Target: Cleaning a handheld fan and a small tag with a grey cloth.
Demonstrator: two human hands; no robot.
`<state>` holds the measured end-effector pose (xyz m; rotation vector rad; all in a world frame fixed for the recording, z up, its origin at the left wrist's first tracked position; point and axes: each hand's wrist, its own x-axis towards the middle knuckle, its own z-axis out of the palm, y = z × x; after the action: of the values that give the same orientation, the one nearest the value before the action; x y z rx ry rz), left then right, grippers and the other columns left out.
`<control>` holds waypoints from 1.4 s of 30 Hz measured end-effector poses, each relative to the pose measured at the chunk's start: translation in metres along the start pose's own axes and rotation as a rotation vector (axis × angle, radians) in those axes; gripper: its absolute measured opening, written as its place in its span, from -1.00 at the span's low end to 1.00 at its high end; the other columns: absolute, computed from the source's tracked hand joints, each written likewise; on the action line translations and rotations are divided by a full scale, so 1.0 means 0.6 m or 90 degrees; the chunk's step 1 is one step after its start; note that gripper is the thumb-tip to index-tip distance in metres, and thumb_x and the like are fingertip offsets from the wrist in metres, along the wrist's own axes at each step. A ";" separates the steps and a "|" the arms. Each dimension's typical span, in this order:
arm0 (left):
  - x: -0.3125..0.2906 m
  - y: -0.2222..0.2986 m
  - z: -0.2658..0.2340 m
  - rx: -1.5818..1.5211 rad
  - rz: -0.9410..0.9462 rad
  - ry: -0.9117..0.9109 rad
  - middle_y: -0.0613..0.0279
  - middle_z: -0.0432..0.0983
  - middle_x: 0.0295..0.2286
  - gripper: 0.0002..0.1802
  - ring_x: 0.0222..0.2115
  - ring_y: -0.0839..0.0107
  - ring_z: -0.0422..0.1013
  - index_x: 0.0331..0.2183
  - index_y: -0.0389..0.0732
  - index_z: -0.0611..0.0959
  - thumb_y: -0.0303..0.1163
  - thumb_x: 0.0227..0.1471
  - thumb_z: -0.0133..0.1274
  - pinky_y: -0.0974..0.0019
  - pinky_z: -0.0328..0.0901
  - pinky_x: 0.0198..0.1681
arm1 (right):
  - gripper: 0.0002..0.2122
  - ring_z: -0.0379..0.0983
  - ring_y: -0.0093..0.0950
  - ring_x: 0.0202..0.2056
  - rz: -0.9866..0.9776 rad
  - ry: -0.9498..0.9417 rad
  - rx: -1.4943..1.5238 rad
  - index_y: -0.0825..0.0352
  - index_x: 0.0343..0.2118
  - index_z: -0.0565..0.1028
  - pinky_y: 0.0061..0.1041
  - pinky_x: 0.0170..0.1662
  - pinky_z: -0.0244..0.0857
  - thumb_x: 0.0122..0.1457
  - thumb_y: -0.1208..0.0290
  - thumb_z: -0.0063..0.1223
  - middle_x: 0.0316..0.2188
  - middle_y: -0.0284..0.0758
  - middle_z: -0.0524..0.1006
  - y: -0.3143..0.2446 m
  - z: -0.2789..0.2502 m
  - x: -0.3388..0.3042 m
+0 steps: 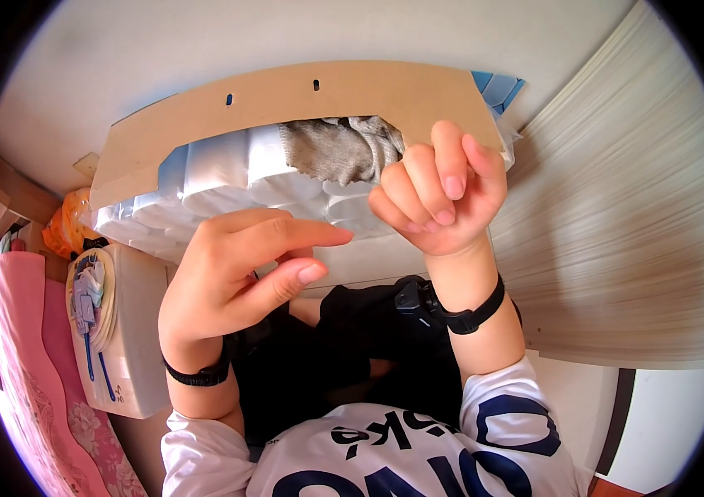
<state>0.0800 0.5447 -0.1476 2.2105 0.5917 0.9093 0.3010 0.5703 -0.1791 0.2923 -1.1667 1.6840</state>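
My left hand (232,269) is raised in front of my body, its index finger stretched out and its thumb apart from it. Nothing shows between the two; the other fingers are mostly hidden behind. To the right and a little higher, my right hand (445,189) turns its curled fingers toward me, and I see nothing in them. The two hands are apart. Beyond them, a grey knitted cloth (339,151) lies on white plastic-wrapped rolls (215,166), behind the cut-out of a brown cardboard panel (285,99).
A wood-grain panel (617,215) stands at the right. At the left are a white box (140,331) with a round pale thing and blue-handled items on it, an orange bag (70,224) and pink fabric (24,331). Black bands circle both wrists, the right with a device (418,300).
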 end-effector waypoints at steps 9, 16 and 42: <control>0.000 -0.001 0.002 0.023 -0.001 -0.002 0.20 0.42 -0.67 -0.72 -0.64 0.42 0.36 -0.32 -0.31 0.62 -0.32 -0.04 0.02 0.43 0.22 -0.54 | -0.68 0.20 -0.52 -0.63 -0.057 0.052 0.049 0.26 -0.51 0.37 -0.49 -0.50 0.13 0.25 0.22 -0.40 -0.72 -0.38 0.31 0.010 0.002 0.000; 0.002 -0.003 0.002 0.031 0.004 -0.010 0.21 0.42 -0.66 -0.74 -0.63 0.42 0.36 -0.32 -0.29 0.62 -0.32 -0.03 0.03 0.44 0.22 -0.54 | -0.69 0.23 -0.49 -0.58 -0.061 0.044 0.059 0.26 -0.47 0.38 -0.48 -0.44 0.17 0.25 0.22 -0.40 -0.68 -0.37 0.34 0.007 0.003 0.002; 0.013 -0.027 0.019 0.204 -0.018 0.281 0.20 0.48 -0.55 -0.86 -0.58 0.46 0.43 -0.42 -0.30 0.61 -0.65 -0.16 0.11 0.50 0.34 -0.56 | -0.66 0.31 -0.45 -0.07 0.121 0.181 -0.488 0.39 -0.08 0.29 -0.44 0.00 0.19 0.10 0.39 0.00 -0.17 -0.23 0.39 0.032 0.056 0.010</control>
<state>0.0909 0.5560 -0.1619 2.2761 1.0322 1.3839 0.2713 0.5471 -0.1689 -0.5305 -1.5475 1.2557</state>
